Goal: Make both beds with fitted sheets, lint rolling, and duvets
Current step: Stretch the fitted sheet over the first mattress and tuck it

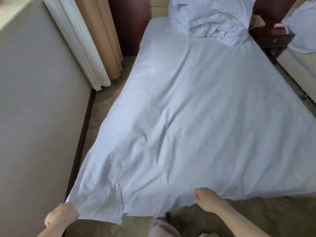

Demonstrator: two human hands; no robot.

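Head view looks down the length of a low rectangular bed (157, 36) from its foot, where a pale blue cotton sheet (196, 103) lies spread over the mattress and overhangs the near end. Whether it is the fitted sheet or a duvet cover cannot be told; a slit-like flap shows near its near-left corner.

The left hand (61, 215) has its fingers (72, 213) curled tight, pinching that near-left corner out past the bed's edge, close to the plain beige wall (37, 108). The right hand (205, 199) has its fingers (196, 194) closed round the foot edge further right, nearer the middle than the far corner.

To do this step well, the 2 hands probably need an even, low pull toward the foot, so the long diagonal creases running up the middle flatten out. The right-hand side lies slacker, so a grip taken closer to the right corner would likely square the cloth better. The cloth should end up centred, with equal overhang on both sides, clear of the patterned beige carpet (256, 214).

A crumpled heap of pale blue bedding (210, 19) sits at the head end, resting on the sheet; a hard tug could drag it.
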